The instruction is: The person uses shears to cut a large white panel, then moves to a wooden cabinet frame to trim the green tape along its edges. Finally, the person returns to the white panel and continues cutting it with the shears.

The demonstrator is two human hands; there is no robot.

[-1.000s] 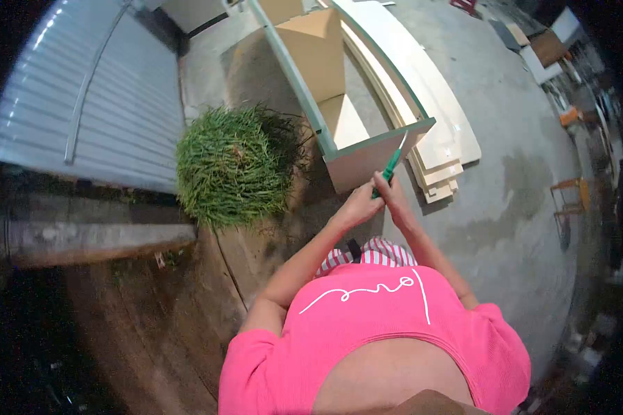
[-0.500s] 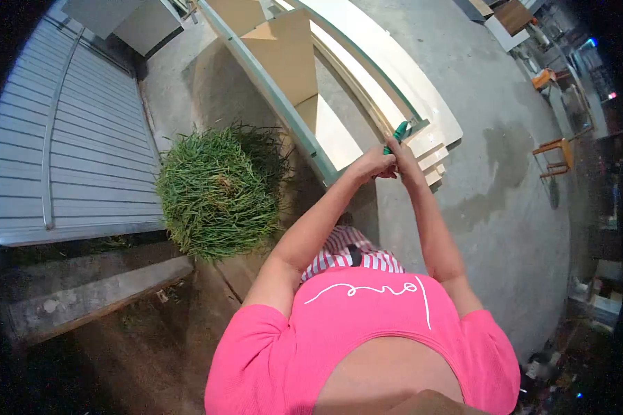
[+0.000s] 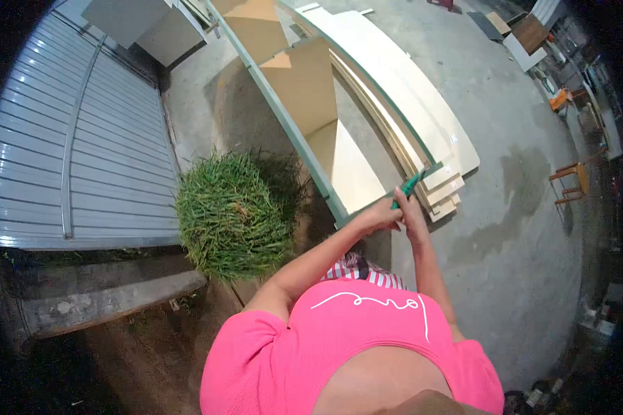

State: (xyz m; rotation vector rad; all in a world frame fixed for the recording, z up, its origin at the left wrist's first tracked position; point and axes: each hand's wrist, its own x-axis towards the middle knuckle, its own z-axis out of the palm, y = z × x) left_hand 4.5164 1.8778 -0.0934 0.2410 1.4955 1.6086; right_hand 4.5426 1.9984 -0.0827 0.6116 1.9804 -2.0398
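Observation:
A slim green tool with a dark tip (image 3: 410,187) points up and to the right out of my right hand (image 3: 414,220). The thumb of that hand lies across it and the fingers are wrapped round it; its exact kind is too small to tell. Close against it on the left is my left hand (image 3: 379,216), with curled fingers. What those fingers hold, if anything, is hidden. Just beyond both hands stands a long frame (image 3: 284,114) with green edges and pale boards. A stack of pale board ends (image 3: 444,190) sits by the tool's tip.
A large bundle of cut green grass (image 3: 237,218) stands on the left, near a ribbed metal door (image 3: 83,152) and a concrete ledge (image 3: 118,297). A wooden chair (image 3: 571,181) is on the right. Behind it, clutter lines the far right side. A grey box (image 3: 169,34) stands at the upper left.
The whole scene has shifted down and slightly right as my head moved. My hands sit lower in view, still together, and the green tool now tilts more to the right.

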